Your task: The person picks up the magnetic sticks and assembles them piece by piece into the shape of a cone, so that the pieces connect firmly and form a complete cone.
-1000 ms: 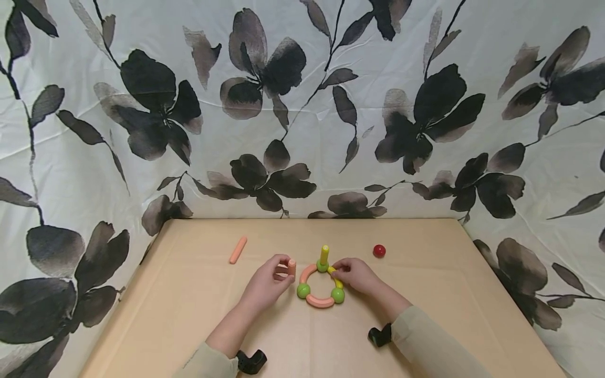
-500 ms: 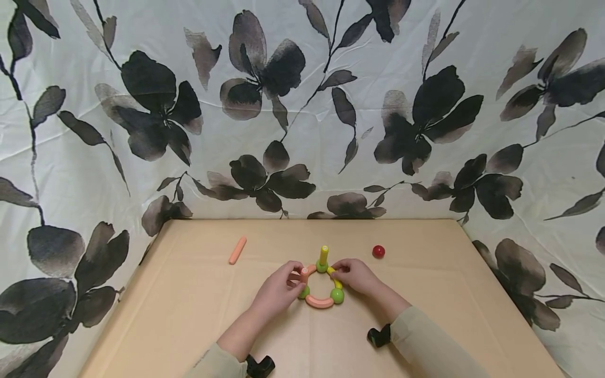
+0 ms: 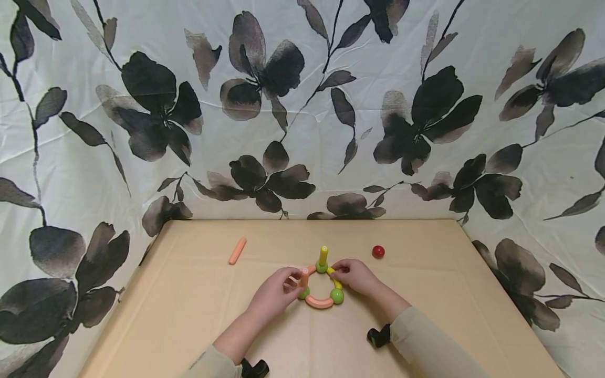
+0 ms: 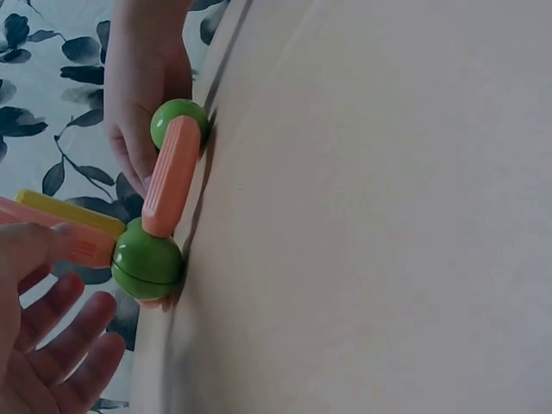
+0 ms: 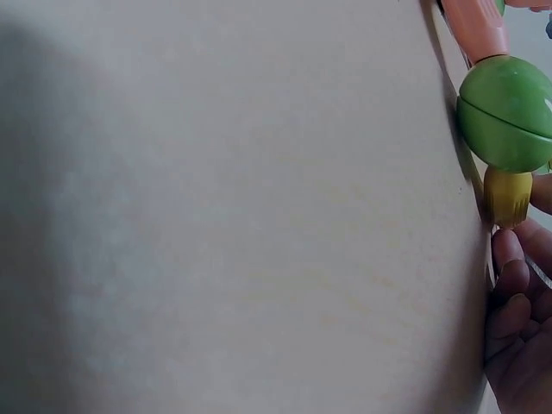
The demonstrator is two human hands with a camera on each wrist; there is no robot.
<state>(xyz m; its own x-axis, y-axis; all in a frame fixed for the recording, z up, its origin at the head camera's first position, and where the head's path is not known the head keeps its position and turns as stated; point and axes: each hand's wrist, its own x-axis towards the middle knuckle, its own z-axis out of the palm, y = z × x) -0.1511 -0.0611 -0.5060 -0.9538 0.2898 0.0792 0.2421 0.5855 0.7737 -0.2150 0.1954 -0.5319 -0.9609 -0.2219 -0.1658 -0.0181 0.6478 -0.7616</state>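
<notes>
Pinch-grips both sides: left hand held a salmon stick upright against the ring's green ball, likely for alignment; right hand gripped its yellow curve, I judged, as steadying. Red ball, spare stick lay beyond.

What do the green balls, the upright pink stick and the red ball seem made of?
Green balls: probably hard plastic, glossy; light glints off them and a seam shows.
Upright pink stick: likely moulded plastic, satin finish; grooves show near its end.
Red ball: shiny, with a bright highlight; perhaps plastic, but too small to settle.
</notes>
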